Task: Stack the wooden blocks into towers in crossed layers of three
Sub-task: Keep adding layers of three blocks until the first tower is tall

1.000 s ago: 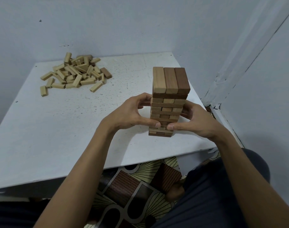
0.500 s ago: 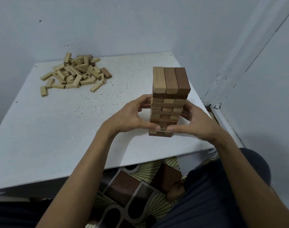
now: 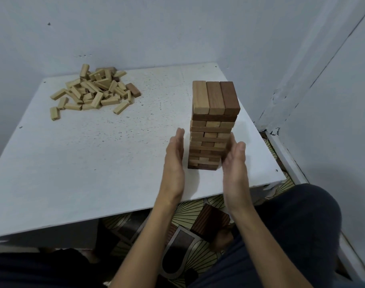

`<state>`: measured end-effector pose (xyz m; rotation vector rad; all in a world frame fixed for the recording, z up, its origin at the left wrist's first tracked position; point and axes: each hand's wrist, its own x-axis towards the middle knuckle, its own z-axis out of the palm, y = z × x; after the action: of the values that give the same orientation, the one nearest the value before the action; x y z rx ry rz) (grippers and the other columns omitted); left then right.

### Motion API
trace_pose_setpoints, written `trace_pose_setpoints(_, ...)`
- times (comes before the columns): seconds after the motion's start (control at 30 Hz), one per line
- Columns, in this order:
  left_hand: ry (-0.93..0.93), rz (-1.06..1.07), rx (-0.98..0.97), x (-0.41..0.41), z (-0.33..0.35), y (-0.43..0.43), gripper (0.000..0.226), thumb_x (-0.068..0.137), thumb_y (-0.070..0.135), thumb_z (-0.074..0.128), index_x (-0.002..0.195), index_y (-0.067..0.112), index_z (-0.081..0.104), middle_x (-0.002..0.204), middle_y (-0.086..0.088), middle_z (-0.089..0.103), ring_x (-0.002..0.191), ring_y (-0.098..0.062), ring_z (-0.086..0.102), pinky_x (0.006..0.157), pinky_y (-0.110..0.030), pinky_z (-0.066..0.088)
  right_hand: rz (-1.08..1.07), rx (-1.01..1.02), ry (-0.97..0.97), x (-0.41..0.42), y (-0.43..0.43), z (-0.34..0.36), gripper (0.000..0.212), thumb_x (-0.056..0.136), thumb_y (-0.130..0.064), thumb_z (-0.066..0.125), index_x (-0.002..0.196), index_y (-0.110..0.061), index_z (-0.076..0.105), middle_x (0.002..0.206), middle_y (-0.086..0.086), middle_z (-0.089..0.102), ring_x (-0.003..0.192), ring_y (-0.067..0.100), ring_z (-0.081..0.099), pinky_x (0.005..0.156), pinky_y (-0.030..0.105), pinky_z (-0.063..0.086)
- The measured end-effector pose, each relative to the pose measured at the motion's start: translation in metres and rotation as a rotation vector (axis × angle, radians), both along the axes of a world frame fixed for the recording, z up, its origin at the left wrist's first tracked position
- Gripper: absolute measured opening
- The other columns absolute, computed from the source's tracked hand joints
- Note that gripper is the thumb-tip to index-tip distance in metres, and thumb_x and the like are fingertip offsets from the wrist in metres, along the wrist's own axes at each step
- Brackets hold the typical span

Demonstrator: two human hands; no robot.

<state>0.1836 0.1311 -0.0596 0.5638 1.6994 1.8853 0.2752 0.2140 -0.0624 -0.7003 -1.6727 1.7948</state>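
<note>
**Hands Opened Beside the Tower**

The tower (image 3: 213, 125) of crossed three-block layers is seen upright near the right edge of the white table (image 3: 94, 173). The left hand (image 3: 175, 156) is held flat, fingers straight, just beside the lower layers at 9 o'clock. The right hand (image 3: 234, 163), likewise flat, is set at 3 o'clock; contact is blurred. Half a second earlier both were curled round those layers. The loose pile (image 3: 94, 92) lies unchanged at 10 o'clock.

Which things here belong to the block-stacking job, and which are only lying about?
Belonging to the job:
- tower
- pile of loose blocks
- left hand and right hand, open beside the tower

Only there:
- white table
- patterned floor
</note>
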Motion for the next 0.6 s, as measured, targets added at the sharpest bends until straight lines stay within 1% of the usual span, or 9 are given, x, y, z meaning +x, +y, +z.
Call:
trace_pose_setpoints(0.07,-0.023,0.003,-0.027,0.001,-0.002,0.003,0.092,0.087,0.081,0.026,0.154,0.018,0.033,0.157,-0.004,0.037,0.147,-0.017,0.03,0.122,-0.049,0.02,0.003,0.001,0.02,-0.005,-0.004,0.002,0.091,0.086,-0.083,0.024,0.156,-0.025,0.026,0.158,-0.007,0.035,0.146,0.006,0.029,0.122,0.044,0.023)
trace_pose_setpoints(0.13,-0.038,-0.004,-0.052,0.002,0.0,0.003,0.097,0.084,0.086,0.027,0.152,0.016,0.037,0.154,-0.006,0.042,0.145,-0.019,0.034,0.121,-0.05,0.023,0.007,-0.006,0.051,-0.009,-0.006,0.004,0.091,0.087,-0.082,0.024,0.155,-0.021,0.029,0.156,-0.003,0.038,0.146,0.01,0.031,0.122,0.045,0.023)
trace_pose_setpoints(0.17,-0.03,-0.014,-0.052,0.003,0.002,0.003,0.094,0.086,0.084,0.026,0.15,0.016,0.04,0.152,-0.007,0.045,0.144,-0.019,0.037,0.12,-0.05,0.024,0.005,-0.014,0.065,-0.01,-0.007,0.005,0.091,0.088,-0.081,0.025,0.155,-0.02,0.029,0.156,-0.002,0.039,0.146,0.01,0.031,0.122,0.045,0.023)
trace_pose_setpoints(0.27,0.021,-0.047,-0.028,0.008,0.008,0.004,0.072,0.101,0.058,0.012,0.14,0.013,0.053,0.136,-0.004,0.061,0.133,-0.016,0.05,0.118,-0.045,0.031,0.0,-0.03,0.071,-0.011,-0.009,0.007,0.092,0.087,-0.082,0.025,0.154,-0.019,0.031,0.155,-0.003,0.04,0.145,0.01,0.032,0.122,0.045,0.022)
trace_pose_setpoints(0.33,0.025,-0.06,-0.011,0.009,0.008,0.005,0.071,0.101,0.053,0.009,0.14,0.012,0.053,0.134,-0.003,0.062,0.131,-0.013,0.051,0.118,-0.043,0.031,-0.01,-0.03,0.087,-0.011,-0.011,0.007,0.082,0.093,-0.075,0.022,0.153,-0.02,0.033,0.153,-0.006,0.044,0.143,0.006,0.035,0.122,0.042,0.023)
trace_pose_setpoints(0.43,0.015,-0.067,-0.005,0.01,0.006,0.006,0.074,0.1,0.058,0.009,0.142,0.014,0.051,0.138,-0.002,0.06,0.135,-0.014,0.048,0.119,-0.045,0.028,-0.005,-0.034,0.117,-0.011,-0.014,0.01,0.064,0.098,-0.059,0.017,0.148,-0.026,0.039,0.144,-0.014,0.053,0.137,0.001,0.041,0.12,0.034,0.028)
trace_pose_setpoints(0.5,0.023,-0.075,-0.012,0.011,0.007,0.006,0.075,0.099,0.062,0.01,0.143,0.018,0.05,0.141,-0.001,0.058,0.137,-0.013,0.045,0.12,-0.046,0.026,0.002,-0.032,0.118,-0.011,-0.015,0.013,0.054,0.099,-0.056,0.016,0.142,-0.035,0.042,0.139,-0.022,0.055,0.136,-0.001,0.042,0.118,0.03,0.029)
trace_pose_setpoints(0.57,0.033,-0.078,-0.028,0.011,0.008,0.006,0.077,0.098,0.066,0.01,0.144,0.02,0.049,0.142,0.001,0.056,0.138,-0.011,0.044,0.12,-0.044,0.026,0.006,-0.024,0.096,-0.01,-0.015,0.012,0.056,0.097,-0.062,0.017,0.142,-0.037,0.041,0.141,-0.022,0.053,0.138,-0.001,0.04,0.119,0.031,0.027)
trace_pose_setpoints(0.6,0.032,-0.073,-0.048,0.01,0.008,0.007,0.081,0.095,0.072,0.012,0.146,0.02,0.046,0.145,0.001,0.053,0.14,-0.011,0.041,0.121,-0.044,0.024,0.0,-0.013,0.075,-0.009,-0.014,0.012,0.066,0.095,-0.069,0.02,0.146,-0.034,0.039,0.146,-0.018,0.049,0.14,0.001,0.037,0.121,0.034,0.026)
